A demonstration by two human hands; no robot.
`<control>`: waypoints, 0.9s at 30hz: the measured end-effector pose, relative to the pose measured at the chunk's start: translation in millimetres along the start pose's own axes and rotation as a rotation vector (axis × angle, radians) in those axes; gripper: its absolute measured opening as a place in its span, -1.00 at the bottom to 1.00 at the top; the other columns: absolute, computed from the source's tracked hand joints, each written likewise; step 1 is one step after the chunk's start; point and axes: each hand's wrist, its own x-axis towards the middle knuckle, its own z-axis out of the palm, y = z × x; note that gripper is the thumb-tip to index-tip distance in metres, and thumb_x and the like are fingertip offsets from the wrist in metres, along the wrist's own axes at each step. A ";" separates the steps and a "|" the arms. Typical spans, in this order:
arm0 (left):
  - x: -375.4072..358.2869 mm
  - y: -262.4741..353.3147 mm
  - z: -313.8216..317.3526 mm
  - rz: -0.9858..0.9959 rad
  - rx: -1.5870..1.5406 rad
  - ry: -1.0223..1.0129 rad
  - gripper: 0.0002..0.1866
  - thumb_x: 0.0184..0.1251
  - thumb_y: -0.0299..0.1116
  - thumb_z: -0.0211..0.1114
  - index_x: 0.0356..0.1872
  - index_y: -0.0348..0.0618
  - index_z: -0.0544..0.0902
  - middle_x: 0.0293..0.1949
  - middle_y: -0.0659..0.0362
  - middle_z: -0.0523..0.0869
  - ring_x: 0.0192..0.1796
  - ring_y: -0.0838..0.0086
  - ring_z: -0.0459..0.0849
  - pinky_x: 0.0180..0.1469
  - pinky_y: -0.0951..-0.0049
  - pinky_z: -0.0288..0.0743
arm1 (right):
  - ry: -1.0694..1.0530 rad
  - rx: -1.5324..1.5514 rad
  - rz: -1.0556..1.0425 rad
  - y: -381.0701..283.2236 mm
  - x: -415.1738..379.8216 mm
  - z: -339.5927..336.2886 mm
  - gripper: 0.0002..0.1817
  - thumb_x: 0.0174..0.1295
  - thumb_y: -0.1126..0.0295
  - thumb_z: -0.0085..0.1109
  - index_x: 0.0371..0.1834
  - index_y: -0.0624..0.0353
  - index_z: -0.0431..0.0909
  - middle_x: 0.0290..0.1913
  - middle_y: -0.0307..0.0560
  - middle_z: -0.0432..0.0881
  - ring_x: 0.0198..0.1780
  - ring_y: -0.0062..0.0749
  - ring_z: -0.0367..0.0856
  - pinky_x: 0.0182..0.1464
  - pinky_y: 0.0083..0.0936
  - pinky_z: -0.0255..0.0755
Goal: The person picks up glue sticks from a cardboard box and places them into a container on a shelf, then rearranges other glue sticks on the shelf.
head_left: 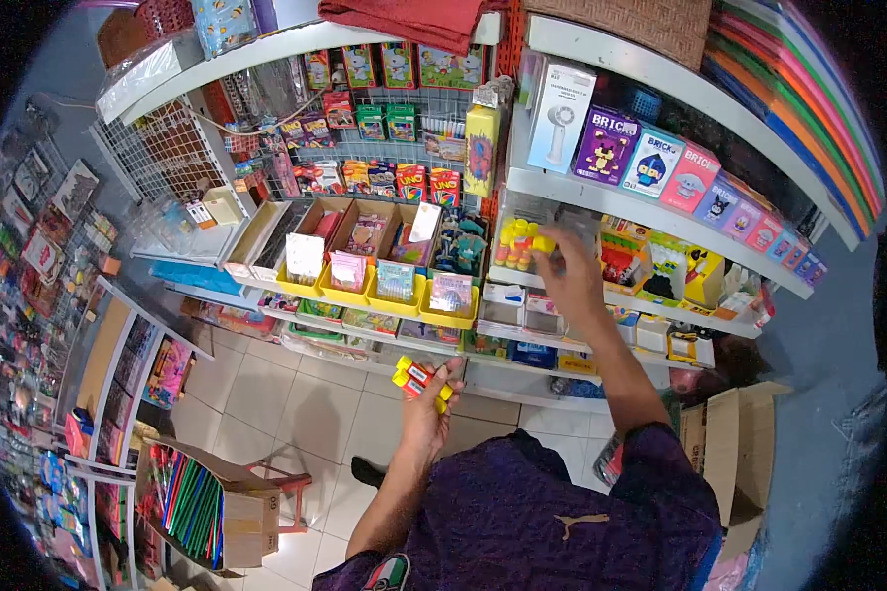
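Note:
My left hand (429,399) is held low in front of me, closed around a few small bottles with yellow caps and red labels (416,378). My right hand (565,266) reaches up to the middle shelf and grips one yellow-capped bottle (544,243) at its fingertips. Just left of it stands a group of the same yellow-capped bottles (514,241) on the white shelf (562,286).
Yellow bins (384,291) with cards and small packs fill the shelf to the left. Boxed brick toys (650,163) line the shelf above. A cardboard box (734,443) sits at my right. A box of coloured rods (192,502) stands on the tiled floor.

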 end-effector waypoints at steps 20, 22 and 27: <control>-2.8 -2.2 -19.2 0.005 0.009 -0.007 -0.82 0.43 -0.44 0.32 -0.14 0.07 0.48 0.08 -0.02 0.73 -0.28 0.48 0.72 -0.39 0.59 0.58 | -0.076 -0.275 -0.003 45.9 23.5 -3.8 -0.72 0.33 0.33 0.21 0.05 0.16 0.63 -0.09 0.12 0.72 -0.03 0.06 0.69 -0.02 -0.05 0.56; -2.6 -1.9 -19.0 -0.001 0.005 -0.003 -0.82 0.44 -0.44 0.32 -0.15 0.06 0.47 0.07 -0.04 0.74 -0.28 0.47 0.74 -0.40 0.60 0.59 | -0.102 -0.268 -0.012 63.3 26.8 2.0 -0.72 0.28 0.32 0.23 0.01 0.16 0.63 -0.14 0.10 0.71 -0.09 0.07 0.69 -0.04 -0.03 0.56; -3.6 1.0 -23.7 0.015 -0.039 -0.002 -0.80 0.43 -0.45 0.34 -0.13 0.05 0.46 0.04 -0.05 0.76 -0.28 0.44 0.76 -0.42 0.62 0.60 | -0.171 -0.287 0.009 64.0 30.7 9.4 -0.81 0.18 0.37 0.27 -0.18 0.19 0.65 -0.23 0.01 0.68 -0.09 0.01 0.67 -0.06 -0.09 0.57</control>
